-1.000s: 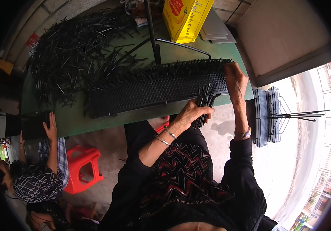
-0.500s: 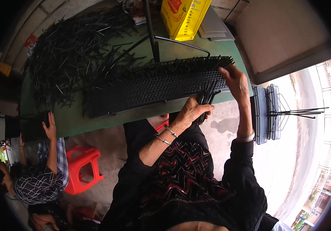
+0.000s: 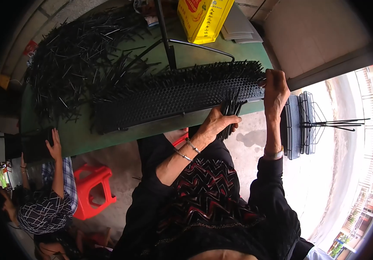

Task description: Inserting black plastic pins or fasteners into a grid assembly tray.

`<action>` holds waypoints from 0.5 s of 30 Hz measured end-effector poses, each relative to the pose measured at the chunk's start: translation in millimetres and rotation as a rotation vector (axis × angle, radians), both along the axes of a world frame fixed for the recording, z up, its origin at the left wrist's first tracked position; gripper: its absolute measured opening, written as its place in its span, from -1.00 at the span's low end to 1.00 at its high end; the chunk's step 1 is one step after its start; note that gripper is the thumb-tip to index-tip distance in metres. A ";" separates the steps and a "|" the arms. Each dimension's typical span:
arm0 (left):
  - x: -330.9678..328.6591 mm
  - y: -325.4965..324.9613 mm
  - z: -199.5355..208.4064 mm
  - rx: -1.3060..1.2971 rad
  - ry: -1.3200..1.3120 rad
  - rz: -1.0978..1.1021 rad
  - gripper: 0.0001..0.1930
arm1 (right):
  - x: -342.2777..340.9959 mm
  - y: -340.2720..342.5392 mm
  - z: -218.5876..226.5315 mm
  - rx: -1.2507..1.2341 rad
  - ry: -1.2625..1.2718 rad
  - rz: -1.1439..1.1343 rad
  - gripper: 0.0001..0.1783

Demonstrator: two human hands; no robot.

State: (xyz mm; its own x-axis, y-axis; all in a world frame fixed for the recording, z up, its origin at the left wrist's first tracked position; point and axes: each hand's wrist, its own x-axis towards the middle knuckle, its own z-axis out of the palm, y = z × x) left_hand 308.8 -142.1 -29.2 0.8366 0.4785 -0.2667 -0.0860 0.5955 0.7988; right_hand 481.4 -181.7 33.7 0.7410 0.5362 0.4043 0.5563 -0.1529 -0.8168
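My left hand (image 3: 214,125) is closed round a bundle of thin black sticks (image 3: 229,110), fanned upward at the near edge of a long black panel full of small holes (image 3: 160,104). Along the panel's far side, a dense row of upright black sticks (image 3: 208,71) stands in the holes. At the panel's right end, my right hand (image 3: 276,89) is curled with its fingers pinched together; whatever lies between them is too small to make out. The panel lies on a green table (image 3: 82,141).
A big heap of loose black sticks (image 3: 82,56) covers the table's left. Behind the panel rise a black metal frame (image 3: 169,47) and a yellow bag (image 3: 204,19). A co-worker's hand (image 3: 55,145) is at the left corner, near a red stool (image 3: 93,190). Wire racks (image 3: 299,125) stand right.
My right hand has shifted right and slightly away from me, from over the panel's right part to its end. My left hand stays in place with the sticks.
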 end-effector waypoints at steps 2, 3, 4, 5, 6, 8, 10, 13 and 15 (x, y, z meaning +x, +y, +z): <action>-0.8 -0.5 1.6 -0.007 -0.025 -0.001 -0.84 | 6.0 7.3 -13.5 0.060 -0.112 -0.028 -0.87; -1.8 -0.3 2.1 0.006 -0.031 -0.024 -0.87 | 9.0 10.6 -19.7 0.033 -0.101 -0.047 -0.88; -2.4 -0.3 2.9 0.019 -0.036 -0.047 -0.89 | 11.1 11.3 -25.0 0.032 -0.101 -0.048 -0.88; -3.2 -0.5 3.2 0.020 -0.036 -0.045 -0.89 | 11.1 13.2 -28.4 0.015 -0.113 -0.044 -0.88; -3.9 -0.9 3.7 0.017 -0.047 -0.042 -0.88 | 11.1 14.7 -31.1 -0.003 -0.126 -0.042 -0.88; -4.8 -1.0 5.6 0.014 -0.059 -0.041 -0.88 | 13.0 16.2 -38.6 0.003 -0.116 -0.041 -0.88; -5.3 -0.7 8.4 0.025 -0.036 -0.062 -0.87 | 18.7 14.8 -49.4 -0.070 -0.282 0.013 -0.89; -7.5 0.2 5.4 0.034 -0.041 -0.072 -0.86 | 9.2 16.9 -30.9 -0.130 -0.373 0.065 -0.89; -6.6 -1.2 6.5 0.028 -0.039 -0.082 -0.86 | 11.6 12.8 -28.3 -0.152 -0.413 0.108 -0.88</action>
State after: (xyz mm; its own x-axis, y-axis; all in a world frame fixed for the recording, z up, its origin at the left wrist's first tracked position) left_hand 302.3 -143.3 -22.7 0.8827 0.4150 -0.2205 -0.0694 0.5791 0.8123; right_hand 493.1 -168.9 5.4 0.4708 0.6776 0.5650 0.8502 -0.1775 -0.4957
